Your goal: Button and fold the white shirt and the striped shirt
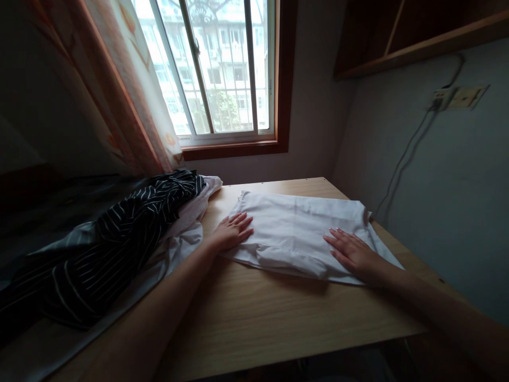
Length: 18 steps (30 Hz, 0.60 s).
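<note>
A white cloth garment, folded into a rough rectangle, lies on the wooden table. Its exact kind cannot be made out. My left hand rests on its left edge, palm down with the fingers stretched out. On its right part, my right hand lies flat with fingers spread. Between the hands, the near edge shows a loose, puffed fold. A corner at the far right is bunched up a little. Neither hand grips the cloth.
A heap of clothes, with a black-and-white striped garment over white cloth, lies at the left. Behind the table are a window and a curtain. A cord hangs from the wall socket at right, below a shelf.
</note>
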Motion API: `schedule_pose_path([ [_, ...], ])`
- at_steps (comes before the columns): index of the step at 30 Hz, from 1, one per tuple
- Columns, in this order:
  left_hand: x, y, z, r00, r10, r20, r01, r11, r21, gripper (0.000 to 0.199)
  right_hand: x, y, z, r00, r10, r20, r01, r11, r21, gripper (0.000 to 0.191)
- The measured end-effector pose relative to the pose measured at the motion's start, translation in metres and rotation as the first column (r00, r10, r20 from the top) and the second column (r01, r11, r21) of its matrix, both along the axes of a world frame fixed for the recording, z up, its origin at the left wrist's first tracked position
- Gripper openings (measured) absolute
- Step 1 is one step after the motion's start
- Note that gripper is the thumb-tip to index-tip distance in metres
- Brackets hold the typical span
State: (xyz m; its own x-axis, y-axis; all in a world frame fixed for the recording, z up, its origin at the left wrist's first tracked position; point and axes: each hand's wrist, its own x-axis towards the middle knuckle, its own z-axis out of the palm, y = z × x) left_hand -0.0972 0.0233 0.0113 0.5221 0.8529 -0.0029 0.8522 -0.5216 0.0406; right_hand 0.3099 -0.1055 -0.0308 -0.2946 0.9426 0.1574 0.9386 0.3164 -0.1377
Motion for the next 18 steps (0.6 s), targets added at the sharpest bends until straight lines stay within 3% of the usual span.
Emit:
schedule_pose_path([
  [5, 0.009, 0.021, 0.001, 0.993, -0.111, 0.032, 0.1, 0.966, 0.239, 0.045, -0.011, 0.013, 0.016, 0.996, 0.064, 0.056, -0.062, 0.997, -0.039, 0.062],
  [7, 0.017, 0.021, 0.004, 0.99, -0.091, 0.105, 0.049, 0.937, 0.345, 0.039, -0.015, 0.024, 0.016, 0.997, 0.054, 0.05, -0.051, 0.996, -0.069, 0.061],
  [10, 0.027, 0.015, 0.006, 0.959, 0.003, 0.285, -0.133, 0.889, 0.439, 0.038, -0.018, 0.04, 0.013, 0.999, -0.03, 0.029, 0.033, 0.995, -0.092, 0.061],
  [14, 0.027, 0.003, 0.006, 0.885, 0.162, 0.437, -0.349, 0.851, 0.392, 0.043, -0.024, 0.059, 0.012, 0.988, -0.152, 0.04, 0.156, 0.982, -0.106, 0.06],
  [18, 0.017, -0.021, -0.001, 0.879, 0.118, 0.463, -0.283, 0.909, 0.307, 0.045, -0.034, 0.083, 0.013, 0.936, -0.348, 0.049, 0.352, 0.926, -0.139, 0.061],
])
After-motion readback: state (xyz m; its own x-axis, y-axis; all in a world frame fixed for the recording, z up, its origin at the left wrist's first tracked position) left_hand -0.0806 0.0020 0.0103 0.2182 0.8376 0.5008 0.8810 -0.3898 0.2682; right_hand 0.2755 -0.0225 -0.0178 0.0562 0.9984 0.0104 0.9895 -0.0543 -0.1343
